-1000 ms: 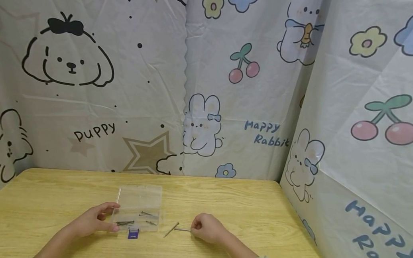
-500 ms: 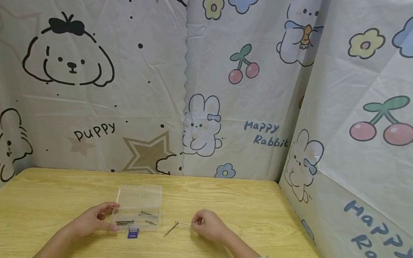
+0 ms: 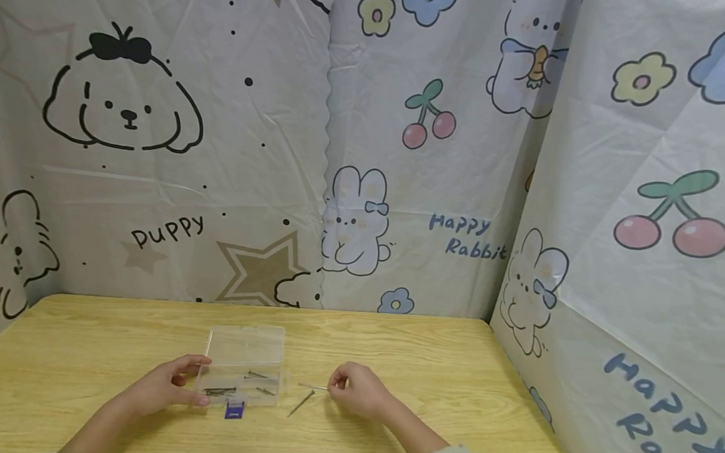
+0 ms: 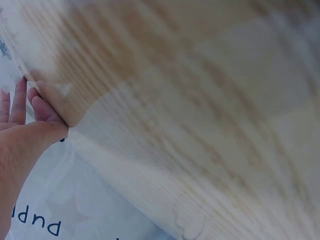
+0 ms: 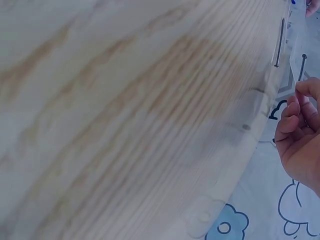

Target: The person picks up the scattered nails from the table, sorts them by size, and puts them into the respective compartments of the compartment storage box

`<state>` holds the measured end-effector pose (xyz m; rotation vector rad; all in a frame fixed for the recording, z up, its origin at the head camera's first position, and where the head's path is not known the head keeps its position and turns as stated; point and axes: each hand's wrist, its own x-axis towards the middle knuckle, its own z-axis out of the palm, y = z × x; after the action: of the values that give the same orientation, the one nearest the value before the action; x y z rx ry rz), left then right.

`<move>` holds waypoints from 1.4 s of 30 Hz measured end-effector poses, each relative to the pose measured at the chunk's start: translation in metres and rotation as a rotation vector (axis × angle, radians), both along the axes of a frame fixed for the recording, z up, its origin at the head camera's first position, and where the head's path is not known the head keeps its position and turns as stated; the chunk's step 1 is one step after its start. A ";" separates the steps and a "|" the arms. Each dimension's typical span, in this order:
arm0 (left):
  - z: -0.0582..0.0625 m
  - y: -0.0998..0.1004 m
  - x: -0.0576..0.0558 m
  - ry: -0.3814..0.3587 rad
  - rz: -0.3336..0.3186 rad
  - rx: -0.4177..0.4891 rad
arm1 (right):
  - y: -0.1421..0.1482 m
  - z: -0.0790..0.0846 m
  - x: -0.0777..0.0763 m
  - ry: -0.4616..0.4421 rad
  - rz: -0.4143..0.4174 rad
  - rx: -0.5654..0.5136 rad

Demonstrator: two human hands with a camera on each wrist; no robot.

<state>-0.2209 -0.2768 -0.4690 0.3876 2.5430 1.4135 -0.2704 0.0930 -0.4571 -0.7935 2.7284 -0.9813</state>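
A clear plastic box with its lid raised stands on the table, left of centre. Several dark nails lie in its compartments, and a purple latch sticks out at its front. My left hand holds the box's left side, thumb at the front corner and fingers farther back. In my right hand, thumb and fingertips pinch one nail, its head end pointing left towards the box. Another nail lies slanted on the table between the box and that hand.
The yellow wood-grain table reaches back to a printed cloth hung behind it. A second cloth panel borders the right side.
My right hand has lifted slightly and moved left with the pinched nail, which has come off the other nail's side to beyond its upper end. The left hand and box keep their place.
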 end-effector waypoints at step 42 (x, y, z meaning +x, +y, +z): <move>-0.002 0.000 -0.001 -0.012 0.029 -0.007 | -0.043 0.007 -0.004 0.039 0.009 -0.035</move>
<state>-0.2217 -0.2769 -0.4712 0.3417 2.5534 1.4124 -0.2741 0.0504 -0.4503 -0.8382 2.7454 -1.0248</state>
